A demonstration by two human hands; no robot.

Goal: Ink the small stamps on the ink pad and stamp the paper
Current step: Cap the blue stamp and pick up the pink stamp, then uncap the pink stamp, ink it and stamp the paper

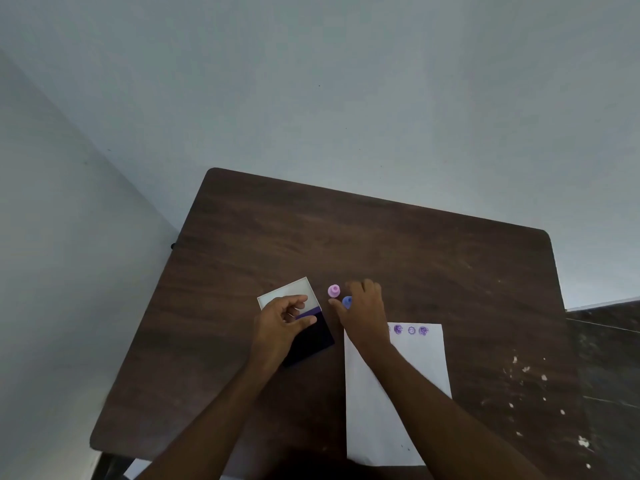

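A dark purple ink pad [313, 339] lies open on the brown table [381, 237], its white lid [289, 293] hinged back behind it. My left hand [280, 327] rests on the pad with fingers loosely curled around its edge. A pink stamp [334, 290] stands upright just right of the lid. My right hand [363, 313] is over a blue stamp [347, 302], thumb and fingers around it. The white paper [408, 382] lies to the right, with several purple prints [411, 330] along its top edge.
The table's far edge meets a pale wall. White specks [543, 377] dot the table's right side. A second dark surface [609, 341] adjoins on the right.
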